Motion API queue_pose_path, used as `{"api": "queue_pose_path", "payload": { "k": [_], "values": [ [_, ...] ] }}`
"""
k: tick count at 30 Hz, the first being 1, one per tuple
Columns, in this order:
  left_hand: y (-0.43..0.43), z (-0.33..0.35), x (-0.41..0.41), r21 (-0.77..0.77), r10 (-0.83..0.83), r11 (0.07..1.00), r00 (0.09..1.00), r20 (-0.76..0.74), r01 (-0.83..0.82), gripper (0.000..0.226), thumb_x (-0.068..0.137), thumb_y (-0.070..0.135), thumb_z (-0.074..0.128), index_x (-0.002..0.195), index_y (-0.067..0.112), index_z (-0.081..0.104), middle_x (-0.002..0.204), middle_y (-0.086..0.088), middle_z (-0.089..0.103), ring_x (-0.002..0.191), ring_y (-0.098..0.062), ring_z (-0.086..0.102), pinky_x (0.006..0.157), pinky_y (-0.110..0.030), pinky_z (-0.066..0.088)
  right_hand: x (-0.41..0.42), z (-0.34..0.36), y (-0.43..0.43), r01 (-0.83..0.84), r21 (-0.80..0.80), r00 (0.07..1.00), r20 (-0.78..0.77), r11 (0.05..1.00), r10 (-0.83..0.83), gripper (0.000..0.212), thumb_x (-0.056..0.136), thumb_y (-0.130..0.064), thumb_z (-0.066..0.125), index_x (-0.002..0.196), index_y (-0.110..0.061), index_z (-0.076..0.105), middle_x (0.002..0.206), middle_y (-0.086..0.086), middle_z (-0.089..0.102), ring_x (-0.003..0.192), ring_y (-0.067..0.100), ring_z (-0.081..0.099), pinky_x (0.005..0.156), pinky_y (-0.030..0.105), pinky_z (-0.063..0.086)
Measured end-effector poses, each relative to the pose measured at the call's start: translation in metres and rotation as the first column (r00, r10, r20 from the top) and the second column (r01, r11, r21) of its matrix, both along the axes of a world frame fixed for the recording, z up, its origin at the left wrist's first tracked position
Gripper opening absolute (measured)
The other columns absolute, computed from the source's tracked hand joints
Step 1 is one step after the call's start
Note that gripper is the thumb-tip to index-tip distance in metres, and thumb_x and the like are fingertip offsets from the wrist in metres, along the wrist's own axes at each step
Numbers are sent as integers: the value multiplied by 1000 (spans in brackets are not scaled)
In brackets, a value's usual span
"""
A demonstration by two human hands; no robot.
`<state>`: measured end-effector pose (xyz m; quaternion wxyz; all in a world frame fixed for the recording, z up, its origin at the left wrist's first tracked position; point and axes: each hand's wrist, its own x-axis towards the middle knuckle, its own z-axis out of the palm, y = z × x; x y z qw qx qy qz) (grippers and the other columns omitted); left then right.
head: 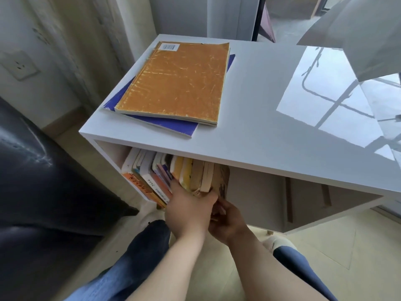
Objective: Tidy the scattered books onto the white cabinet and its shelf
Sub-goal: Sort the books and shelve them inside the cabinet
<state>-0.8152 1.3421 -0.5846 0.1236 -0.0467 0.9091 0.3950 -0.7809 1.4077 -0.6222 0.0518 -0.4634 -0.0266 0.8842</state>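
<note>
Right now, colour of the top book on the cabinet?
Top book: scuffed orange, head view.

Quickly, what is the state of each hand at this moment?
Left hand: grips the yellow books.
Right hand: fingers curled on the brown book beside them.

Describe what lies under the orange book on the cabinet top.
A blue book pokes out beneath the orange book, resting on the white cabinet. Most of its cover is hidden.

I count two books on the surface (260,127), an orange book (176,81) and a blue book (178,128), plus roughly ten shelf books (149,168).
</note>
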Motion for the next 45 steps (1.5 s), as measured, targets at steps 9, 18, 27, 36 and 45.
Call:
{"api": "queue_pose_path", "payload": {
  "k": [9,18,27,36,45],
  "values": [
    [-4,2,-4,-125,-94,988,995,-21,91,90,75,52,68,141,13,22,120,-10,59,96,-30,64,75,-37,56,-4,-8,10,-372,115,918,193,921,347,41,87,-31,65,115,-4,54,96,19,64,84,37,66,60,45,59],
    [-16,-30,-6,-27,-226,971,947,229,238,56,82,37,67,128,15,45,119,-4,62,106,-24,61,83,-29,50,-12,-2,15,-544,337,827,371,769,423,19,95,-28,42,84,-18,54,78,-3,51,72,12,46,102,39,33],
    [-28,-52,-36,-171,-461,846,854,241,505,27,94,28,51,110,14,67,111,-5,67,102,-21,61,76,-24,43,-23,-17,18,-495,463,864,350,735,362,22,95,-26,39,108,-17,53,76,5,57,64,18,56,65,29,45],
    [-29,-75,-36,-204,-516,782,795,318,589,30,96,35,46,107,17,67,105,-3,69,98,-19,64,87,-37,52,-18,-32,23,-570,476,818,407,669,407,31,94,-32,42,121,-22,54,90,-2,60,78,15,56,93,42,46],
    [-22,-77,-46,-288,-529,743,794,299,604,33,97,37,43,100,14,67,105,-4,67,100,-24,61,85,-37,51,-16,-37,22,-618,487,785,417,617,458,36,94,-41,40,127,-29,48,94,-7,58,93,21,55,90,42,39]
  ]
}}
